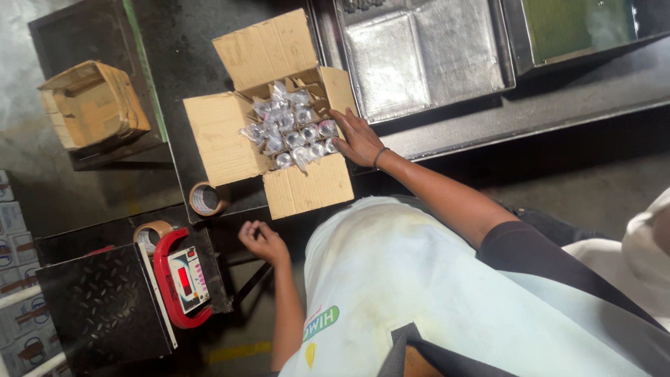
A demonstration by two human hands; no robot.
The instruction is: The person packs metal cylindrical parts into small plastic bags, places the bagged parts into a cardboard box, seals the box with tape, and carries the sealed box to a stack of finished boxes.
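An open cardboard box (230, 132) sits on a dark table, flaps spread, filled with several small shiny items wrapped in clear plastic (293, 126). My right hand (359, 136) rests flat on the box's right edge. Its fingers are apart and touch the nearest wrapped items without gripping anything. My left hand (262, 241) hovers lower down near the table's front edge, below the box's front flap. Its fingers are curled in and nothing shows inside them.
Two tape rolls (208, 199) (150, 234) lie left of the box. A weighing scale with a red-framed display (185, 279) and a black plate (105, 307) stands at lower left. A second carton (94, 105) sits upper left, metal trays (419, 56) behind.
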